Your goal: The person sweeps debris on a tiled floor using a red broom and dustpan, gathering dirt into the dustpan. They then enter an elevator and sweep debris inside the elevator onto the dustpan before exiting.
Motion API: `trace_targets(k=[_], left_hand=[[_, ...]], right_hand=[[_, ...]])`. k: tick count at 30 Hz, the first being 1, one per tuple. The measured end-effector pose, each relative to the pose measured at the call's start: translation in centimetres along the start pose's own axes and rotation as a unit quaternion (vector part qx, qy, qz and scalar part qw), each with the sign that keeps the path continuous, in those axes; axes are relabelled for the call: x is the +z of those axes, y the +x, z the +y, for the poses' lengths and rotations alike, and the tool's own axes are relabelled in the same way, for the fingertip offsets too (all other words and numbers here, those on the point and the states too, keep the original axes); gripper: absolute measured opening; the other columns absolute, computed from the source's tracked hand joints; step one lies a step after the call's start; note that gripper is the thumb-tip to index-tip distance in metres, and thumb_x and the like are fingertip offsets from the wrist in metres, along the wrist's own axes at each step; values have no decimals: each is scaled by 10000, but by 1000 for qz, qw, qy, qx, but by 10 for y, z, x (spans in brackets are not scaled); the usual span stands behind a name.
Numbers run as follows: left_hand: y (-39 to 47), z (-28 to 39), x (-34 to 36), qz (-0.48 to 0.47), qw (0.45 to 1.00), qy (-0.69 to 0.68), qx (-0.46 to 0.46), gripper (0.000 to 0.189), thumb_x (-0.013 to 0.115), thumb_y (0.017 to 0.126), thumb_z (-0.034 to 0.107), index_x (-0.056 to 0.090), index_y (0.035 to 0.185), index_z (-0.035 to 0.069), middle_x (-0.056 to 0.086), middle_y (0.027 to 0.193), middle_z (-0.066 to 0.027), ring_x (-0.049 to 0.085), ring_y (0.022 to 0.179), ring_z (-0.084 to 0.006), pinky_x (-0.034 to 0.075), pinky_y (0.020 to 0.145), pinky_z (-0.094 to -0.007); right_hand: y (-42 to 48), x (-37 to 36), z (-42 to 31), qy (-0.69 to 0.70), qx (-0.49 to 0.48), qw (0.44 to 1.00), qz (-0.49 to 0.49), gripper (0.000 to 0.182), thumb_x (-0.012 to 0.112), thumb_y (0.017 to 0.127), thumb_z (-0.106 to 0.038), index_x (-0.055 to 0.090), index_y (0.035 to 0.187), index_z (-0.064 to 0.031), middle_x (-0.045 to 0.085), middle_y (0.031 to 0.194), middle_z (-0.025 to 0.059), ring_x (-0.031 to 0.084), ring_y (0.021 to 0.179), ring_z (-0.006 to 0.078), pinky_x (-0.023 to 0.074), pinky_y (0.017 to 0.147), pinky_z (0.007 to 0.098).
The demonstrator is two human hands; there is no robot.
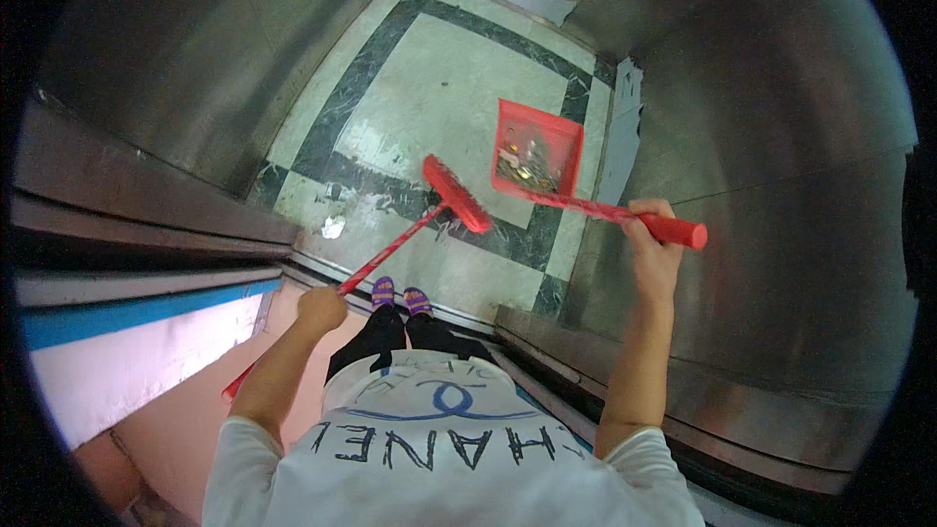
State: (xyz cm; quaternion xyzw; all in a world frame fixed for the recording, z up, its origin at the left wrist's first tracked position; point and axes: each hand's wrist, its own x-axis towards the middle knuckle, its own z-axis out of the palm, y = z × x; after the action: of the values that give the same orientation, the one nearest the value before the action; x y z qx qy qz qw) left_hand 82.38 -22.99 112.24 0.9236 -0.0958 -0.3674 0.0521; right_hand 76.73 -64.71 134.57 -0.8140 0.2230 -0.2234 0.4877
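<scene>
My left hand (322, 309) grips the patterned red handle of a broom (457, 195). The broom's red bristle head is over the tiled floor, left of the dustpan. My right hand (654, 241) is closed around the thick upper grip of a long-handled red dustpan (569, 154). Small mixed debris (525, 161), some of it shiny, lies in the pan. The pan's open side faces left, towards the broom, with a gap between them. Whether the pan touches the floor I cannot tell.
Metal walls (747, 139) enclose a small cabin, apparently a lift, with a floor (439, 51) of pale and dark green tiles. My feet in purple sandals (417, 301) stand at the metal door sill (461, 316). A pale scrap (333, 227) or worn patch shows on the floor at left.
</scene>
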Motion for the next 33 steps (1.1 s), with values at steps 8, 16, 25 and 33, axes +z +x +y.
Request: trace_targets(k=[8, 16, 25, 33], left_hand=[[137, 102, 2, -87, 990, 29, 104, 260, 520, 754, 173, 654, 959, 87, 641, 965, -138, 625, 899, -270, 493, 767, -387], [142, -13, -55, -68, 991, 108, 30, 256, 571, 713, 205, 656, 934, 107, 644, 958, -120, 622, 898, -281, 489, 759, -416], [45, -119, -147, -2, 983, 118, -139, 267, 490, 797, 243, 652, 938, 85, 624, 971, -179, 609, 906, -322, 480, 776, -425], [-11, -175, -34, 91, 984, -95, -123, 312, 425, 860, 274, 547, 1081, 91, 611, 929, -210, 581, 882, -386, 454, 772, -482]], right_hand=[[-11, -19, -11, -115, 28, 988, 95, 115, 599, 702, 31, 551, 784, -33, 525, 832, 15, 497, 785, 114, 404, 724, 238], [-1, -23, 63, -103, 77, 992, -20, 151, 546, 670, 84, 553, 772, -27, 520, 822, 41, 502, 787, 149, 405, 723, 267], [-31, 29, 146, -31, 103, 976, -191, 198, 592, 612, 60, 567, 780, -42, 536, 809, 75, 536, 783, 212, 429, 723, 300], [-39, 118, 176, -72, 11, 942, -329, 212, 636, 598, 30, 588, 776, -77, 530, 812, 87, 552, 805, 265, 448, 728, 323]])
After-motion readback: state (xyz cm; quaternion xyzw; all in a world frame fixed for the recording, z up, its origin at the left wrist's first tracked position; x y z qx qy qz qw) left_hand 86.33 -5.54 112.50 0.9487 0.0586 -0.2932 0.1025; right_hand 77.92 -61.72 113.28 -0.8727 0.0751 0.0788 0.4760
